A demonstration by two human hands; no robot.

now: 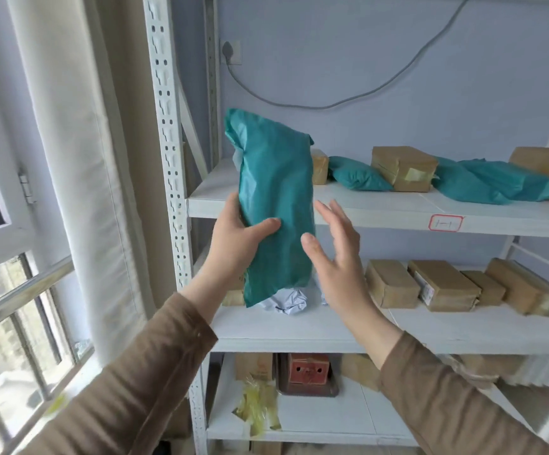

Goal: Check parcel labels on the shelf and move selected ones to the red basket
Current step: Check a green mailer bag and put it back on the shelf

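Gripping a teal plastic mailer (274, 205) near its lower half, the left hand (237, 239) has its thumb laid across the front face and its fingers curled behind, so the parcel stands nearly upright in the air in front of the white metal shelf (348, 210). The mailer's top reaches above the upper shelf board and its bottom edge hangs in front of a crumpled white bag (287, 302) on the middle board. The right hand (333, 249) is just beside the mailer's right edge with fingers spread and straight, holding nothing; whether the fingertips touch the plastic cannot be told. Both arms wear brown sleeves (135, 395).

On the upper board lie more teal mailers (358, 177) and taped brown boxes (404, 167), with a red-bordered tag (446, 223) stuck on the board's front edge. The middle board carries a row of brown boxes (440, 285). A grey cable (332, 105) sags across the wall from a socket (230, 52). A window (10, 290) with a white curtain (79, 178) is at the left.
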